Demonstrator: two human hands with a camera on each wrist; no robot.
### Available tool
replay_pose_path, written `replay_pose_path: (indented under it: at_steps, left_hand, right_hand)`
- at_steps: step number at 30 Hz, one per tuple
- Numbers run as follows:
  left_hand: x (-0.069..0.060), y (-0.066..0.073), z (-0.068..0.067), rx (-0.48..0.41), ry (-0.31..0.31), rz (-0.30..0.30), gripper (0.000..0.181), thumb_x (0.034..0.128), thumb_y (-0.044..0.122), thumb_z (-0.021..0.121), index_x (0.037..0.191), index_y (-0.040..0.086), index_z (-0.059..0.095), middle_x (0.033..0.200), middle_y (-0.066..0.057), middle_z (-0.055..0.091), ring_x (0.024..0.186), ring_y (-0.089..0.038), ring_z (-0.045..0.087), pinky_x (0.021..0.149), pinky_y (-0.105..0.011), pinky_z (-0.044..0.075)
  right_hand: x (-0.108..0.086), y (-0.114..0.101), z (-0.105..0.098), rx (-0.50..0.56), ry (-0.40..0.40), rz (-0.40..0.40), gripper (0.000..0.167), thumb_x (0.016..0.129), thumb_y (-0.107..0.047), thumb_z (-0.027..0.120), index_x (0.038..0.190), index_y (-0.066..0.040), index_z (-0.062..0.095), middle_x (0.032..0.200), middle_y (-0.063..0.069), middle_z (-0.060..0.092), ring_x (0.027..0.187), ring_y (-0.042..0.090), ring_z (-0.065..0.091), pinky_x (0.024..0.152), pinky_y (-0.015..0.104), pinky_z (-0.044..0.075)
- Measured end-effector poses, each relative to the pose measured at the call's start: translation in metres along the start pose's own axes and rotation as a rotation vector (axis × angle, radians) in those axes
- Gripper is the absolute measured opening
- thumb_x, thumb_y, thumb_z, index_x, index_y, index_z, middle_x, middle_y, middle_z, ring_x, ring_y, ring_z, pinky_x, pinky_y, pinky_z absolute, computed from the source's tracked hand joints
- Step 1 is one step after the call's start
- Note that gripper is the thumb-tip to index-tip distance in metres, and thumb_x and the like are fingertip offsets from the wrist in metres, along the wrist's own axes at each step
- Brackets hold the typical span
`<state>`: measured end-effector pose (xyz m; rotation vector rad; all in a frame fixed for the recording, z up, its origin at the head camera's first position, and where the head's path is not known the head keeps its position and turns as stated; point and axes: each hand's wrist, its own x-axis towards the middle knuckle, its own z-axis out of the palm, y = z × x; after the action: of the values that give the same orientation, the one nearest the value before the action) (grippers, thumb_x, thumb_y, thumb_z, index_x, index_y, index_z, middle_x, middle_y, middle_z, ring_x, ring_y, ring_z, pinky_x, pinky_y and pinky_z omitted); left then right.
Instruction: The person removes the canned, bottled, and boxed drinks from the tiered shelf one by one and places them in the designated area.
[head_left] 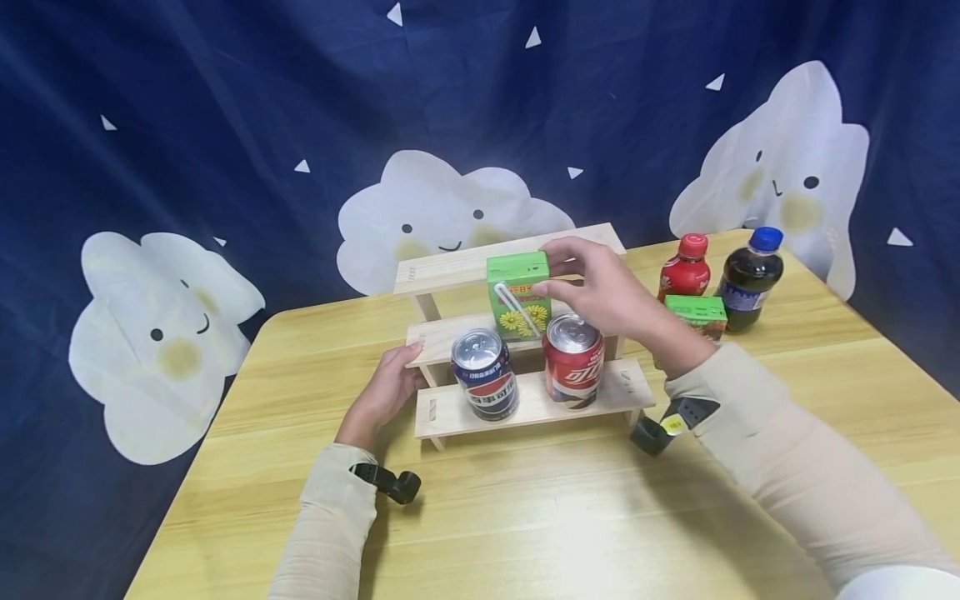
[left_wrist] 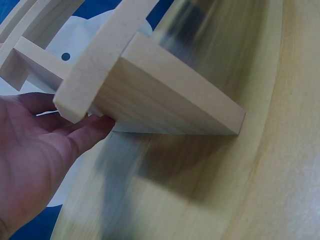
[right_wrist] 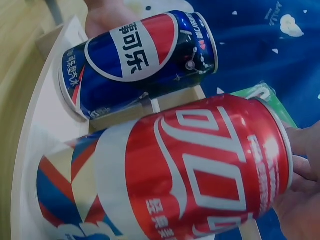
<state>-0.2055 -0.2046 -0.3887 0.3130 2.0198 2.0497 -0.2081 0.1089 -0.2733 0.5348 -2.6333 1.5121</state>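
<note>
A three-tier wooden rack (head_left: pixel 457 423) stands on the table. My left hand (head_left: pixel 387 385) holds its left end at the middle board; in the left wrist view, fingers (left_wrist: pixel 92 132) reach under the board beside a leg. With my right hand (head_left: pixel 600 287), I grip a green drink carton (head_left: pixel 517 296) with a white straw by its right side, at the middle tier. Whether its base touches the board is hidden. On the lowest tier stand a blue Pepsi can (head_left: pixel 486 379) and a red cola can (head_left: pixel 573 367), the red one just below my right hand.
Right of the rack on the wooden table (head_left: pixel 525 508) stand a red bottle (head_left: pixel 684 271), another green carton (head_left: pixel 697 312) partly behind my right forearm, and a dark drink bottle (head_left: pixel 748 279) with a blue cap. A blue cloud-print curtain (head_left: pixel 300 75) hangs behind.
</note>
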Motion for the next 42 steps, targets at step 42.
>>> replay_pose_path:
  at_steps: [42]
  left_hand:
    - [0.0,-0.001,-0.002,0.016,-0.012,0.006,0.046,0.1004,0.024,0.028,0.131,-0.009,0.042,0.104,0.006,0.063,0.099,-0.012,0.06,0.088,-0.036,0.049]
  right_hand:
    - [-0.033,0.023,-0.055,-0.114,0.086,0.047,0.046,0.087,-0.025,0.067,0.126,-0.005,0.05,0.118,0.011,0.06,0.109,0.025,0.058,0.091,0.04,0.047]
